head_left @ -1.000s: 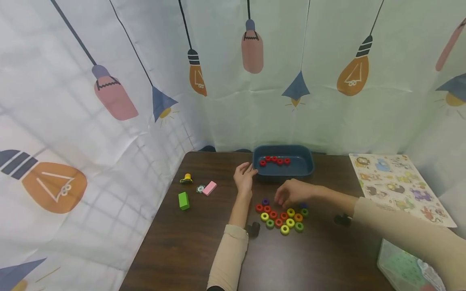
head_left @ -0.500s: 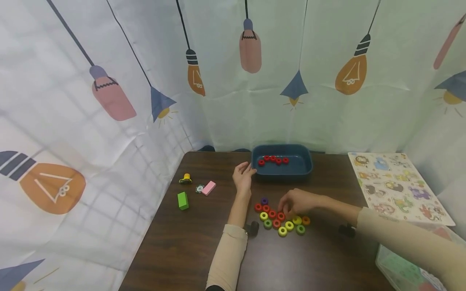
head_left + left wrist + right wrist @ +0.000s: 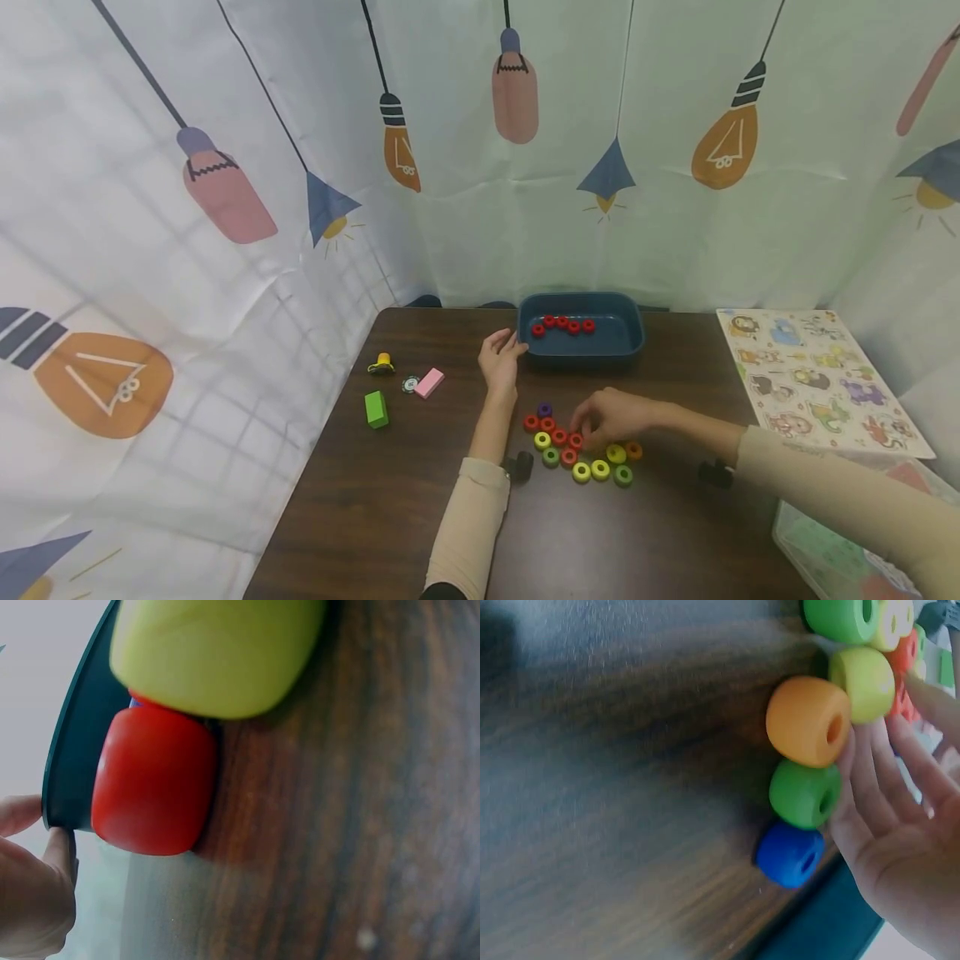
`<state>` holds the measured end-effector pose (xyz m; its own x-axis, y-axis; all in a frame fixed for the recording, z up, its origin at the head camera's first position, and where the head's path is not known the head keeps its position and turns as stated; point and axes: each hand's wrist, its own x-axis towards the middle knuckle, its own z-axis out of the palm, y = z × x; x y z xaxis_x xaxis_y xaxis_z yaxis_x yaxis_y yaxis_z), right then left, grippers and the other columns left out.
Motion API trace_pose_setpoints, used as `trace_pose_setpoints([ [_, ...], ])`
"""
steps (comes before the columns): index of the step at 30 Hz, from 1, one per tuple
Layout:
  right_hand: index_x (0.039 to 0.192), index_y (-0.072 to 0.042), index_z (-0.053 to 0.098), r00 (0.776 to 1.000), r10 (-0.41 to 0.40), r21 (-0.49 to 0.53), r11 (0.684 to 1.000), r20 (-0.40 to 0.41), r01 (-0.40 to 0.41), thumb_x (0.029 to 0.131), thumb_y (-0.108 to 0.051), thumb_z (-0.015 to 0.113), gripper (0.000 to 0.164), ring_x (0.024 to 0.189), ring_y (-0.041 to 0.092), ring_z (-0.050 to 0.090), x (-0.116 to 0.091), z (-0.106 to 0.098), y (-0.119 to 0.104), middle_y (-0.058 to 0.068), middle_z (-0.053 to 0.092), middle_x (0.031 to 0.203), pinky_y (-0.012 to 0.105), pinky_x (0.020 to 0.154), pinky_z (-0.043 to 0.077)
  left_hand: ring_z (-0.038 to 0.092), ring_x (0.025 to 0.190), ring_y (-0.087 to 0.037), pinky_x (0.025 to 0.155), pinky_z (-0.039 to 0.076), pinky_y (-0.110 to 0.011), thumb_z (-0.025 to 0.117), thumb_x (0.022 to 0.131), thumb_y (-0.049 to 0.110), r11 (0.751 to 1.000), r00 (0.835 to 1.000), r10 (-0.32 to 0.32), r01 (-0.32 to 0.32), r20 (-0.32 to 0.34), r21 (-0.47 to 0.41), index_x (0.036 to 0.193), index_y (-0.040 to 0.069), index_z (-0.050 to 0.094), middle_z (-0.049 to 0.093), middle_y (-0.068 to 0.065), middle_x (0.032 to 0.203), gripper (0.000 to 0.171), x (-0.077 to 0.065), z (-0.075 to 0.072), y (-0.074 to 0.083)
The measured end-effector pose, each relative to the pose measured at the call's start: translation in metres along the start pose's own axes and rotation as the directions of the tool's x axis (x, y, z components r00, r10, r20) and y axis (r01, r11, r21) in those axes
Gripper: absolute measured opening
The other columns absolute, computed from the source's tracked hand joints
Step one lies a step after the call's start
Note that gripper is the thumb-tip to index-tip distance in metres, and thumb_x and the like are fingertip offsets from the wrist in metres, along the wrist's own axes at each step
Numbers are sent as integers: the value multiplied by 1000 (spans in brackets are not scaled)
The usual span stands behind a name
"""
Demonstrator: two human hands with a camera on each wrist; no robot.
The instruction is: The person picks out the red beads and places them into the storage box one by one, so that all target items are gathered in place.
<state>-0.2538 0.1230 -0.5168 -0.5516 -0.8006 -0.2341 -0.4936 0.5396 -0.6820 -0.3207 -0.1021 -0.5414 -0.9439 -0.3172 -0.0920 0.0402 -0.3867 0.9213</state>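
Note:
In the head view, my left hand [image 3: 499, 362] is at the near left corner of a dark blue plastic bin [image 3: 581, 360]. Its thumb and a finger pinch the bin's wall in the left wrist view. Several red beads [image 3: 562, 322] lie inside the bin. My right hand [image 3: 611, 417] reaches down into a group of chunky beads on the table, its thumb and forefinger around a red bead [image 3: 904, 651]. Nearby sit a purple bead [image 3: 544, 410], yellow beads [image 3: 581, 472], green beads [image 3: 623, 476] and an orange bead [image 3: 808, 721]. A blue bead [image 3: 790, 855] lies beside the right hand's outer fingers.
On the left of the table are a green block [image 3: 377, 410], a pink block [image 3: 430, 383], a poker chip [image 3: 410, 384] and a small yellow-and-black item [image 3: 381, 364]. An animal sticker sheet [image 3: 817, 375] and a clear container [image 3: 802, 533] are at the right.
My right hand has lowered toward the near side into the beads and closed around a red one. Yellow, green and orange beads beside it have shifted right. My left hand stays at the bin.

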Motion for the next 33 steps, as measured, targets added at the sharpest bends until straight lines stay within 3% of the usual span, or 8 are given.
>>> trace_pose_setpoints([
  [4, 102, -23, 73, 997, -3, -20, 1000, -78, 1, 84, -26, 77, 19, 64, 2, 61, 6, 6, -1, -14, 69, 81, 22, 58, 52, 59, 121, -32, 92, 55, -32, 67, 80, -15, 1000, 1000, 17, -17, -14, 20, 126, -7, 51, 48, -26, 135, 49, -1, 1, 0],
  [7, 104, -22, 72, 995, 68, 122, 991, -75, -58, 82, -21, 78, 22, 68, 9, 67, 10, 10, -2, -11, 71, 88, 27, 60, 58, 61, 119, -29, 91, 55, -32, 68, 80, -14, 999, 999, 25, -24, -23, 31, 123, -4, 53, 49, -25, 134, 47, -2, 2, 0],
  [12, 108, -14, 71, 985, 168, 408, 902, -25, -144, 80, -7, 79, 31, 70, 26, 72, 12, 14, -2, 2, 73, 96, 40, 59, 61, 59, 121, -32, 92, 54, -32, 67, 80, -15, 1000, 1000, 16, -16, -6, 11, 122, -3, 54, 47, -27, 136, 46, -3, 2, 3],
  [17, 107, -7, 70, 984, 176, 488, 860, -8, -150, 77, -1, 79, 31, 72, 29, 72, 14, 15, 1, 9, 73, 95, 41, 63, 61, 53, 126, -40, 92, 54, -33, 69, 78, -16, 1000, 999, -2, 2, 40, 1, 129, -13, 47, 44, -31, 136, 56, -11, 2, 16],
  [20, 106, -5, 71, 980, 197, 510, 842, 9, -174, 77, 4, 76, 31, 72, 30, 72, 14, 12, -1, 11, 73, 94, 42, 63, 61, 51, 127, -41, 92, 54, -33, 69, 78, -15, 1000, 999, -2, 2, 46, 10, 128, -13, 47, 43, -33, 136, 55, -18, 2, 25],
  [27, 106, -7, 71, 981, 195, 490, 854, 7, -174, 78, 3, 74, 29, 71, 32, 72, 19, -12, -11, 10, 74, 94, 44, 63, 61, 59, 120, -33, 91, 55, -31, 68, 78, -14, 999, 999, 33, -33, -25, 15, 124, -6, 53, 50, -25, 132, 49, -3, 1, -1],
  [33, 114, 0, 67, 989, 149, 477, 870, -20, -121, 82, 1, 72, 32, 75, 33, 72, 32, -53, -22, 12, 73, 97, 45, 66, 61, 61, 118, -29, 92, 55, -32, 69, 78, -13, 999, 999, 29, -29, -19, 29, 126, -7, 51, 49, -26, 134, 52, -5, 1, 1],
])
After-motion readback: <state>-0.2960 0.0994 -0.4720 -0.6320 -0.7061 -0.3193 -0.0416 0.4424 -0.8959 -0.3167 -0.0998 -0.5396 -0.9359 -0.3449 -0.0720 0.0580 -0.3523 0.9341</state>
